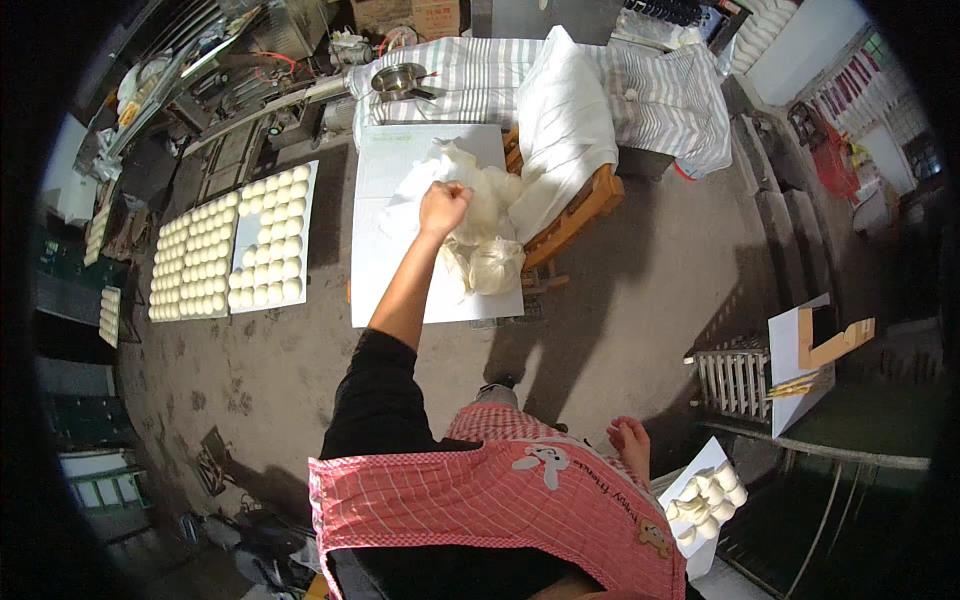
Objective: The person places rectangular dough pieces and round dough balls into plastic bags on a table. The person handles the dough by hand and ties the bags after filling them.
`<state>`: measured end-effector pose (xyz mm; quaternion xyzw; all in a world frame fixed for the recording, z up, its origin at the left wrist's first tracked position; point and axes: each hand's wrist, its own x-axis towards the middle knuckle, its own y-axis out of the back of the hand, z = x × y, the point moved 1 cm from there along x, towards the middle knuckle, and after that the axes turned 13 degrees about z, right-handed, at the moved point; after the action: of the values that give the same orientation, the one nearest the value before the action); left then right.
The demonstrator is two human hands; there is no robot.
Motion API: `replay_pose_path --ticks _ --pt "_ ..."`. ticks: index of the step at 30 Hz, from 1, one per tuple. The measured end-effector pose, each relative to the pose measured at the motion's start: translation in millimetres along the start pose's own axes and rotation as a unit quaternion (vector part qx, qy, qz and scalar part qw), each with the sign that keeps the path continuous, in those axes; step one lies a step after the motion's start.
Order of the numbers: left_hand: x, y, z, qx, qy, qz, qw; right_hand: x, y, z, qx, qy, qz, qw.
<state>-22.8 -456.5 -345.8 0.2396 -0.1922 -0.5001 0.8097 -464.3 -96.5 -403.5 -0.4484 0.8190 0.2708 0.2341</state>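
Note:
My left hand (444,207) reaches out over a white board (390,247), its fingers curled and apparently pinching a thin translucent plastic bag (480,202). Pale contents show through the film; I cannot tell exactly what they are. Just below it on the board sits a second, rounded plastic bag (496,266) with a gathered top. My right hand (631,444) hangs low beside the red checked apron (480,495), fingers loosely bent and nothing in them. A white cloth (566,127) drapes over a wooden frame (577,214) at the board's right edge.
Boards with rows of round white dough pieces (270,240) lie to the left. Behind the board, a striped cloth (660,105) covers a table bearing a metal pan (399,79). At lower right are folded dough pieces (705,499) on a tray and an opened cardboard box (832,345).

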Motion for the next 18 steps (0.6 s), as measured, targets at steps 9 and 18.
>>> replay_pose_path --ticks 9,18 --pt "86 -78 -115 0.165 -0.016 -0.112 0.98 25 -14 19 0.004 -0.052 -0.001 0.999" --pt "-155 -83 67 -0.319 0.004 -0.421 0.849 6 -106 -93 -0.056 0.102 -0.113 0.987"
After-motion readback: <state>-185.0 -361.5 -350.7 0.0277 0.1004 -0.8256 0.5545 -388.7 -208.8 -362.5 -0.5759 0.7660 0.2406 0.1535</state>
